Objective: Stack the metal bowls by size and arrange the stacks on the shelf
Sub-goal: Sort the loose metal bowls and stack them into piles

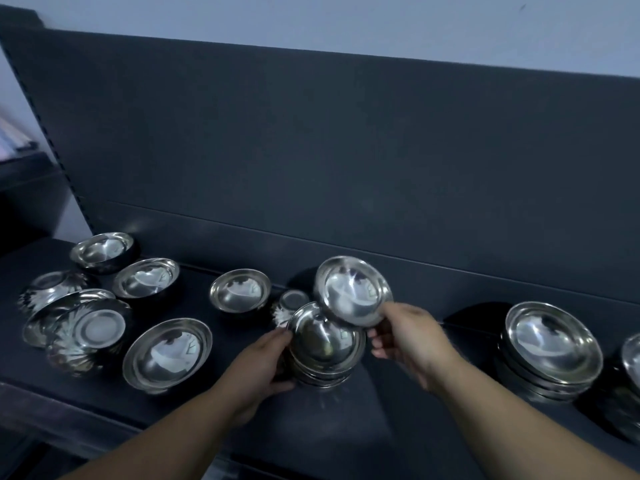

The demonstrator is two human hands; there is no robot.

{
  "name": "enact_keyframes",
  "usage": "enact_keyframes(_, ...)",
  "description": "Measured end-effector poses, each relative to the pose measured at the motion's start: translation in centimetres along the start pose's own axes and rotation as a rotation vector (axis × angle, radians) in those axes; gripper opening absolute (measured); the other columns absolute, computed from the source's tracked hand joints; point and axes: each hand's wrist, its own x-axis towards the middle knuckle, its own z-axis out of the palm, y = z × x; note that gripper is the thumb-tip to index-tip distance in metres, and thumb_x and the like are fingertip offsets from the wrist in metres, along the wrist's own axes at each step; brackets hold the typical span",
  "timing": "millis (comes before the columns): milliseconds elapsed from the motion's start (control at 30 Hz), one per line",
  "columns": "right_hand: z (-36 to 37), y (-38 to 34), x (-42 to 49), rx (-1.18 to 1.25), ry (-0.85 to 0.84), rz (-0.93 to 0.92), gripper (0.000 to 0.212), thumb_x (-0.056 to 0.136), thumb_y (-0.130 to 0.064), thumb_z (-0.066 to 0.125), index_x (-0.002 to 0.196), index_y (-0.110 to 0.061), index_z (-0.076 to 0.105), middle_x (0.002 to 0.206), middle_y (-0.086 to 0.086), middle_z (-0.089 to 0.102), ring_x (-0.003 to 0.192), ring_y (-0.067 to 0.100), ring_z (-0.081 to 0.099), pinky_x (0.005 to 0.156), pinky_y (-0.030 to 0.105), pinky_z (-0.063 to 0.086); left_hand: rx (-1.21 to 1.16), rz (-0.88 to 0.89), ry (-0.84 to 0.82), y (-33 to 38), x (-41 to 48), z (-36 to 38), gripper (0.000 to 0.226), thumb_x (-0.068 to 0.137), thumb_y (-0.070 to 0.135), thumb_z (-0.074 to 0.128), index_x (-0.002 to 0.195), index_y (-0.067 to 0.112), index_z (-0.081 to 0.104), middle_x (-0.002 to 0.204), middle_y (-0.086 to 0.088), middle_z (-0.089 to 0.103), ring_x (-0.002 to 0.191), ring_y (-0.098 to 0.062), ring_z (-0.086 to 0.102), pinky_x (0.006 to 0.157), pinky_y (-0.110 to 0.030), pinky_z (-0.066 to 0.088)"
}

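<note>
A short stack of metal bowls (323, 344) stands at the middle of the dark shelf (363, 427). My left hand (258, 367) grips its left side. My right hand (412, 344) pinches the rim of one tilted metal bowl (351, 289) just above and behind that stack. A finished stack of larger bowls (552, 344) sits to the right, and part of another stack (632, 358) shows at the right edge. Loose bowls lie at the left: upright ones (168, 351) (239, 289) (145, 277) (102, 247) and overturned ones (88, 332) (52, 287).
A small overturned bowl (291, 303) sits just behind the middle stack. The shelf's dark back panel (346, 150) rises right behind the bowls. A perforated upright (52, 143) bounds the shelf on the left. The shelf's front edge runs below my forearms.
</note>
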Motion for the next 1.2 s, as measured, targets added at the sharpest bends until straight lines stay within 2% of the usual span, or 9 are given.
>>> enact_keyframes(100,0.6,0.3,-0.8,-0.145,-0.036,0.007,0.022,0.093,-0.015,0.05,0.076,-0.009,0.061,0.057,0.008,0.059,0.044,0.016,0.051,0.046,0.026,0.048,-0.029,-0.011,-0.015,0.4,-0.1,0.7,0.031,0.095,0.047,0.046,0.112,0.03,0.065,0.103,0.007,0.074,0.105,-0.018,0.064,0.088,-0.041,0.05)
enact_keyframes(233,0.7,1.1,-1.0,-0.255,-0.022,-0.011,0.021,0.092,-0.015,0.05,0.074,-0.01,0.059,0.056,0.007,0.059,0.042,0.015,0.051,0.044,0.027,0.049,0.143,0.104,0.026,0.8,0.1,1.1,0.038,0.082,0.071,0.044,0.11,0.051,0.059,0.116,0.021,0.064,0.11,-0.01,0.059,0.085,-0.04,0.051)
enact_keyframes(367,0.2,1.8,-1.0,-0.308,0.012,-0.046,0.017,0.093,-0.028,0.057,0.085,-0.015,0.064,0.064,0.002,0.064,0.045,0.014,0.058,0.047,0.029,0.051,0.179,0.173,0.086,1.1,0.1,1.7,0.012,0.089,0.049,0.056,0.101,0.05,0.054,0.104,0.022,0.062,0.097,-0.008,0.061,0.077,-0.037,0.056)
enact_keyframes(467,-0.4,2.4,-1.4,-0.312,-0.005,-0.044,0.026,0.09,-0.048,0.059,0.098,-0.023,0.065,0.087,-0.001,0.072,0.067,0.015,0.072,0.053,0.03,0.057,0.152,0.176,0.08,1.2,0.3,2.2,0.022,0.092,0.042,0.056,0.114,0.042,0.055,0.109,0.014,0.065,0.099,-0.01,0.063,0.073,-0.035,0.057)
enact_keyframes(633,-2.1,3.7,-1.8,-0.143,-0.016,-0.039,0.026,0.09,-0.053,0.057,0.105,-0.033,0.066,0.101,0.0,0.075,0.093,0.027,0.073,0.065,0.032,0.058,0.151,0.145,0.044,0.9,0.8,3.8,0.036,0.093,0.041,0.053,0.129,0.037,0.052,0.122,0.005,0.062,0.106,-0.015,0.061,0.075,-0.034,0.057)
enact_keyframes(733,-3.9,4.4,-1.9,-0.075,0.043,-0.046,0.029,0.091,-0.05,0.056,0.114,-0.034,0.065,0.106,-0.005,0.074,0.096,0.022,0.072,0.068,0.031,0.057,0.128,0.111,-0.005,1.0,1.2,5.9,0.034,0.093,0.039,0.053,0.127,0.036,0.052,0.12,0.003,0.063,0.106,-0.017,0.062,0.078,-0.033,0.056)
enact_keyframes(933,-8.0,5.7,-1.5,0.071,0.114,-0.074,0.037,0.096,-0.035,0.056,0.133,-0.028,0.056,0.121,-0.004,0.069,0.11,0.012,0.066,0.077,0.026,0.053,0.066,0.09,-0.106,1.0,1.8,11.2,0.013,0.095,0.032,0.054,0.106,0.037,0.054,0.117,0.005,0.063,0.11,-0.017,0.06,0.088,-0.034,0.05)
enact_keyframes(1100,-10.2,6.7,-1.7,0.112,0.088,-0.129,0.035,0.096,-0.006,0.055,0.127,-0.025,0.056,0.114,-0.016,0.069,0.109,0.003,0.062,0.107,0.036,0.045,0.054,0.109,-0.118,0.5,2.7,14.6,0.018,0.095,0.031,0.053,0.112,0.035,0.056,0.115,0.003,0.067,0.108,-0.016,0.063,0.085,-0.032,0.05)
enact_keyframes(1200,-11.4,7.2,-1.4,0.058,0.064,-0.129,0.041,0.095,-0.002,0.056,0.122,-0.032,0.052,0.118,-0.021,0.065,0.119,0.005,0.057,0.114,0.041,0.037,0.03,0.121,-0.104,0.4,3.0,16.2,0.024,0.096,0.031,0.053,0.119,0.033,0.053,0.12,0.002,0.065,0.111,-0.016,0.061,0.078,-0.028,0.05)
